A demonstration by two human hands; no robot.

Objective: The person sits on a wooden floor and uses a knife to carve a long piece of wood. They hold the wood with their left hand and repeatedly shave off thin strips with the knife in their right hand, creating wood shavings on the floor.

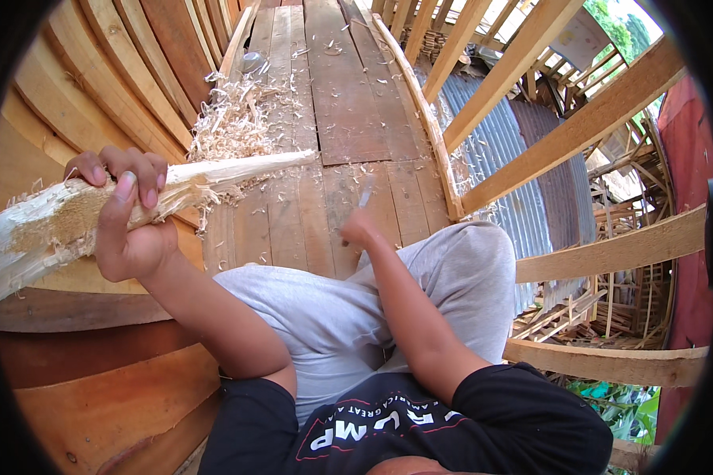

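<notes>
My left hand grips a long piece of pale, roughly whittled wood, its fingers curled over the top edge. The wood is thick at the left and tapers to a narrow end pointing right, above the floorboards. Low over the floor, in front of my bent knee, my right hand is closed on a knife. The knife's pale blade points away from me and is somewhat blurred; most of its handle is hidden in my fist. Blade and wood are apart.
Curled wood shavings are heaped by the left wall, with more scattered over the plank floor. A small metallic round object stands beyond the heap. Wooden slats form a railing at right, above a corrugated metal roof.
</notes>
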